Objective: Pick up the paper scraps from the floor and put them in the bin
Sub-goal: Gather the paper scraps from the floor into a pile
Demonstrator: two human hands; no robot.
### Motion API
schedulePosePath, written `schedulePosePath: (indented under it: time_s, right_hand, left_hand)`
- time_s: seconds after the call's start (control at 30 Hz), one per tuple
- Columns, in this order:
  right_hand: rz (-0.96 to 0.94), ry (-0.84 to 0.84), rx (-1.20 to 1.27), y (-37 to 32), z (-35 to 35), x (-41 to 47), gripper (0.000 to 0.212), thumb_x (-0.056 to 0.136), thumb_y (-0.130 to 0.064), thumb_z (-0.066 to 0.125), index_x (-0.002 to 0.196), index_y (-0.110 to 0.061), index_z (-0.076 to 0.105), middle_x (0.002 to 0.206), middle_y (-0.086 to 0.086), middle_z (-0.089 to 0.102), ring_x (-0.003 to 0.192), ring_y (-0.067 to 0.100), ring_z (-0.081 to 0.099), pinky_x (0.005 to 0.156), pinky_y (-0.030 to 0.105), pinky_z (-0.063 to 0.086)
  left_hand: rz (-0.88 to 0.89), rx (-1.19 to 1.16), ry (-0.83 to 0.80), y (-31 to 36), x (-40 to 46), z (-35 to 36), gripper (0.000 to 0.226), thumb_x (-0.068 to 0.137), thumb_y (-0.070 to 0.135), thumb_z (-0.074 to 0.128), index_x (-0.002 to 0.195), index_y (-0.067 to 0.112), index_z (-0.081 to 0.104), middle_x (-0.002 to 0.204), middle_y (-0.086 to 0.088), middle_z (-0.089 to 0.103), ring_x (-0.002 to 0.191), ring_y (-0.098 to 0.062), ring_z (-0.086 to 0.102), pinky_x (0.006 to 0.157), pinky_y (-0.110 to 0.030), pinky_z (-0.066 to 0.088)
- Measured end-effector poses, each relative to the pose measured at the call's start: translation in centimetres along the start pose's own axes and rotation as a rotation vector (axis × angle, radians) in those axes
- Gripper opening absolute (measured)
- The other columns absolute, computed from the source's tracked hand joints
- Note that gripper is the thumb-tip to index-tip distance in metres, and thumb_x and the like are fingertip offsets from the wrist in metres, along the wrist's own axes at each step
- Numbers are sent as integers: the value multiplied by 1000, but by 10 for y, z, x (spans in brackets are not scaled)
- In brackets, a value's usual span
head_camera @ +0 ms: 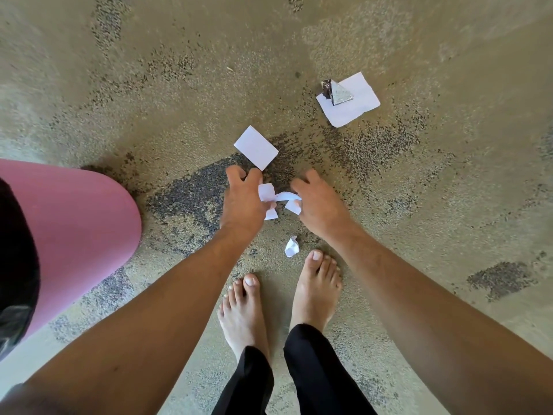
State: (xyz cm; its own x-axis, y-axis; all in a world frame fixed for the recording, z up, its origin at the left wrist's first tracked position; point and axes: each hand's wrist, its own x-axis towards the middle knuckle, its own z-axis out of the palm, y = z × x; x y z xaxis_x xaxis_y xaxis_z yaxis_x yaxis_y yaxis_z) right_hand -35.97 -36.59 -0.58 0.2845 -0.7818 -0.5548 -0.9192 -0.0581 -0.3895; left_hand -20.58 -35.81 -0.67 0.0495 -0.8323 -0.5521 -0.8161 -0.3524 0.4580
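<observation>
Both my hands reach down to the concrete floor. My left hand (244, 205) grips white paper scraps (267, 194) in its curled fingers. My right hand (317, 205) pinches a torn white strip (291, 202) just to the right of them. A flat white rectangle of paper (256, 147) lies just beyond my left fingers. A small crumpled scrap (291, 246) lies in front of my toes. Farther right, a larger white sheet (351, 103) carries a silver and dark foil wrapper (336, 93). The pink bin (74, 235) with a black liner stands at the left.
My bare feet (314, 289) stand close together right below the scraps, under black trouser legs. The floor is rough concrete with dark speckled patches, open in all directions except at the bin on the left.
</observation>
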Motion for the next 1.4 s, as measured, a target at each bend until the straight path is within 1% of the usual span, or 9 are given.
schedulePosePath:
  time_s: [0.17, 0.3, 0.43, 0.53, 0.6, 0.83, 1.03, 1.23, 1.4]
  right_hand:
    - [68, 37, 149, 0, -4, -10, 32, 83, 5, 64, 112, -8, 59, 117, 7, 49, 91, 16, 54, 77, 20, 44]
    - [144, 93, 353, -3, -9, -27, 15, 87, -2, 65, 99, -10, 59, 106, 5, 52, 90, 15, 54, 68, 12, 46]
    - [214, 171, 626, -20, -23, -49, 18, 86, -11, 70, 85, -21, 54, 90, 11, 60, 74, 28, 63, 60, 42, 57]
    - [254, 203, 798, -50, -51, -70, 17, 87, -8, 69, 82, -11, 54, 79, 12, 60, 51, 13, 60, 45, 23, 48]
    - [227, 215, 857, -72, -70, -84, 18, 88, -9, 68, 82, -3, 52, 71, 12, 59, 44, 8, 59, 42, 22, 45]
    - [197, 125, 1037, -160, -137, -118, 20, 88, -15, 70, 98, -3, 57, 74, 4, 61, 48, 15, 62, 44, 26, 47]
    - [91, 25, 1084, -245, -170, -126, 23, 87, -16, 72, 101, -2, 59, 79, 4, 65, 49, 19, 60, 54, 38, 50]
    - [2, -63, 1072, -338, -172, -120, 16, 88, -13, 69, 97, -5, 59, 79, 15, 63, 51, 23, 61, 53, 43, 53]
    - [41, -183, 955, -398, -144, -104, 29, 90, -18, 64, 117, -11, 56, 95, 7, 65, 60, 15, 64, 64, 39, 59]
  left_hand:
    - [-5, 9, -77, 0, -4, -4, 20, 86, -4, 60, 85, 12, 48, 104, -5, 41, 78, -17, 46, 76, -30, 46]
    - [-118, -269, -65, -4, -24, -18, 16, 88, 4, 64, 81, 10, 50, 96, 5, 56, 93, -12, 52, 81, -27, 44]
    - [-190, -420, -17, -9, -56, -48, 22, 89, 15, 67, 77, 13, 48, 79, 1, 60, 68, -14, 58, 61, -28, 47]
    - [-272, -569, 18, -8, -88, -80, 20, 90, 19, 66, 78, 19, 49, 74, -5, 62, 56, -16, 55, 48, -25, 42]
    - [-319, -650, 43, -4, -109, -105, 19, 90, 20, 64, 78, 25, 50, 73, -7, 61, 56, -18, 51, 48, -28, 40]
    - [-411, -851, 205, 18, -177, -198, 10, 96, 21, 56, 106, 21, 59, 69, -1, 61, 47, -5, 52, 44, -22, 42]
    - [-483, -913, 469, 6, -215, -265, 9, 94, 22, 56, 103, 20, 58, 68, -6, 61, 46, -9, 50, 48, -26, 43]
    - [-651, -881, 727, -52, -241, -309, 8, 90, 26, 55, 99, 27, 57, 88, -11, 67, 71, -28, 64, 65, -44, 56]
    - [-737, -1038, 720, -97, -241, -328, 17, 87, 30, 62, 99, 25, 52, 106, -15, 65, 74, -24, 62, 64, -43, 59]
